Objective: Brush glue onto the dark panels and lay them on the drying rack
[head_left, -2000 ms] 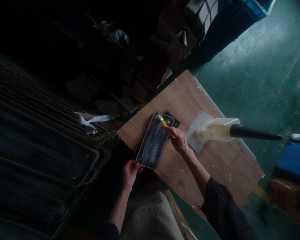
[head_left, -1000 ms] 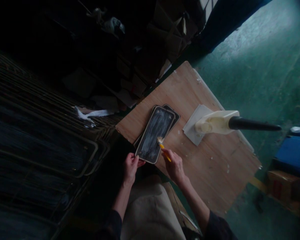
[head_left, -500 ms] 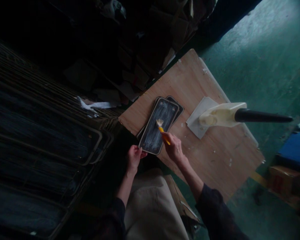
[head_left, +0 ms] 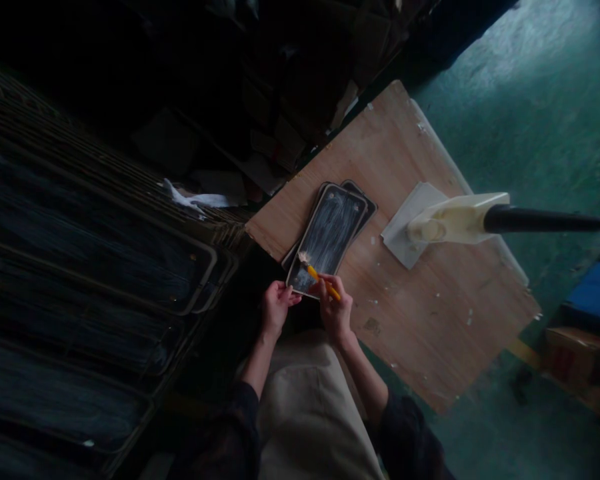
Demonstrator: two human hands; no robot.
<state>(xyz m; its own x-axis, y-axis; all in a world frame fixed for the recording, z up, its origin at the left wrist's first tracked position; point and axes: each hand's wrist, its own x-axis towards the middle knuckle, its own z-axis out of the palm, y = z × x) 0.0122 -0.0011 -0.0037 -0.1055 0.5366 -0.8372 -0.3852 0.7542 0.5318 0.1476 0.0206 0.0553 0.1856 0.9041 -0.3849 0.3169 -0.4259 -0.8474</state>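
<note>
A dark rectangular board [head_left: 333, 223] with rounded corners and a pale rim lies slanted on top of other similar boards [head_left: 367, 201] at the near left edge of the wooden table. White streaks run along its face. My left hand [head_left: 276, 307] pinches the board's near left corner, thumb on top. Wrapped round the yellow handle of a paintbrush [head_left: 313, 271], my right hand [head_left: 337, 308] hovers over the near end. The brush's pale bristles meet the board near its left edge. My right-hand fingers hide part of the near right corner.
On the wooden table [head_left: 430, 333] stands a cream plastic container [head_left: 460, 220] with a black spout, over a pale square sheet [head_left: 405, 247]. Stacks of larger dark boards [head_left: 95, 267] fill the left, with a white rag [head_left: 200, 199] on them. A cardboard box [head_left: 575, 360] sits at right.
My right hand has drawn the brush toward me and left, from the board's middle to its near left edge. The left hand keeps its corner hold. The whole view has shifted slightly.
</note>
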